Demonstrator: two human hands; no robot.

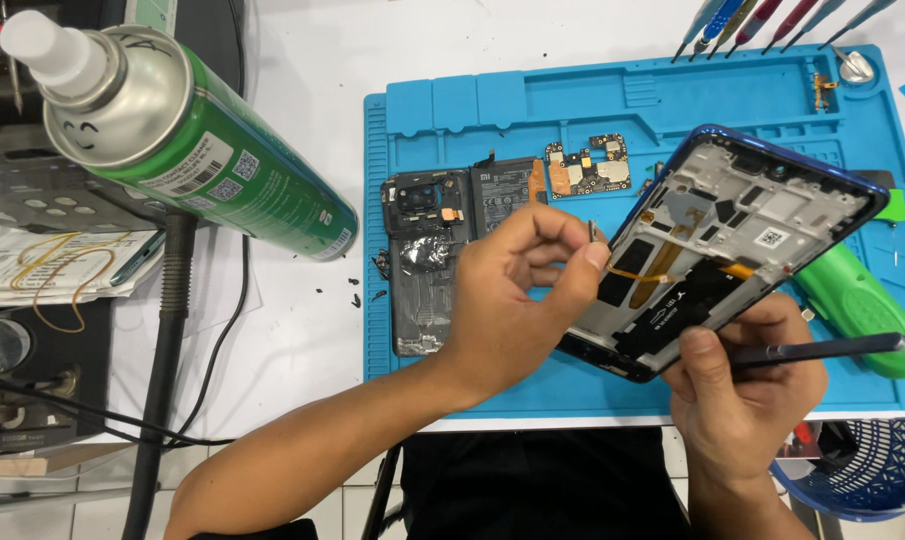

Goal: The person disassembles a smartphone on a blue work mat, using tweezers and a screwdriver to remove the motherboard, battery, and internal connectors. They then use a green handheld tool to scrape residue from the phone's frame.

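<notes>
The left hand (518, 290) pinches a small part (594, 232) just left of the tilted phone frame (743, 240), which the right hand (743, 385), gripping a dark stylus-like tool (823, 349), supports from below.

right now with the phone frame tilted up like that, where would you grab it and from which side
Grip the phone frame by its blue outer rim at the lower edge, coming from below, as the right hand does. It tilts with its open inside facing up, so the exposed orange flex cable should stay untouched. The left hand works above that face.
</notes>
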